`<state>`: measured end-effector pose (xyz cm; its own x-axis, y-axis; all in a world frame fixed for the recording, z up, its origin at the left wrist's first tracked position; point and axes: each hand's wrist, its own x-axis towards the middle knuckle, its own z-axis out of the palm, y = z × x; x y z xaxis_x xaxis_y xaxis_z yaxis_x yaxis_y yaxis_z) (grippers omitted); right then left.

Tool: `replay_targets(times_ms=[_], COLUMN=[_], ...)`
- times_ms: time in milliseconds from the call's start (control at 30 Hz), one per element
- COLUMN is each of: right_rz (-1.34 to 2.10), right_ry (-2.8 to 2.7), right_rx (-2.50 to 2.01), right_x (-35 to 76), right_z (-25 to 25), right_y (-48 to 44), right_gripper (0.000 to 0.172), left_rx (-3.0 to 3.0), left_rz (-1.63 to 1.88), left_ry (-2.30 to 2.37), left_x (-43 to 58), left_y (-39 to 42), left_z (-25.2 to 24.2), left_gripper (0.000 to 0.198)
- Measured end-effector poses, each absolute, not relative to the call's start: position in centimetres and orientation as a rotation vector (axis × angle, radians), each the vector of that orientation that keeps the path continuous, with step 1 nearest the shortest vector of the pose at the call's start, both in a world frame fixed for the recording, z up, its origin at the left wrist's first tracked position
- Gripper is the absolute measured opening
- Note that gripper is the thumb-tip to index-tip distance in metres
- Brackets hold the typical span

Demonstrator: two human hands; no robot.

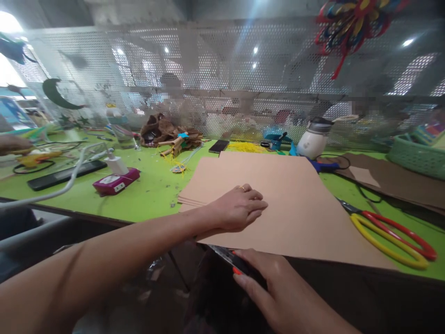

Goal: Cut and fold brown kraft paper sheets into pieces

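Note:
My left hand (239,207) rests on a large tan sheet of card (292,195), palm down. Its fingers are bent and slightly apart, and a thin ring shows on one of them; the thumb is hidden. Several more sheets lie under the top one, their edges showing at the left. Near the front edge of the card, my right hand (274,287) is closed on a utility knife (227,256) with a dark handle and orange parts. The blade points up and left, close to the card's near edge; whether it touches cannot be seen.
Red-and-yellow-handled scissors (392,236) lie right of the card. Leftward on the green table (156,185) sit a purple power socket (116,182) with a white plug and a black phone-like slab (67,175). Behind are a phone (219,146), a white bottle (314,139) and a green basket (417,155).

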<state>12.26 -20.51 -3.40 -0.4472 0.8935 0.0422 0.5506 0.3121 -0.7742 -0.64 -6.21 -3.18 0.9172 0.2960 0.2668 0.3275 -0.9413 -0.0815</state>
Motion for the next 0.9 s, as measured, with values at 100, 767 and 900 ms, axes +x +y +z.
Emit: replay_targets(times_ms=[100,767,900], right_rz=[0.956,0.823,0.749], right_ry=[-2.119,-2.629,-2.815], right_rx=[-1.272,-1.192,-0.919], right_x=[11.9,8.2,11.2], right_z=[-3.2,-5.0,-6.8], right_y=[-20.4,-20.2,-21.3], right_gripper=[0.028,0.035,0.031], left_rx=[-2.94,-2.936,-2.967], left_rz=[-0.372,-0.357,-0.389], left_ry=[-0.492,-0.474,-0.506], left_x=[-0.7,-0.8,-0.8], left_y=[-6.2,-6.0,-5.7], left_z=[-3.2,-3.3,-3.5], left_gripper=[0.026,0.029,0.029])
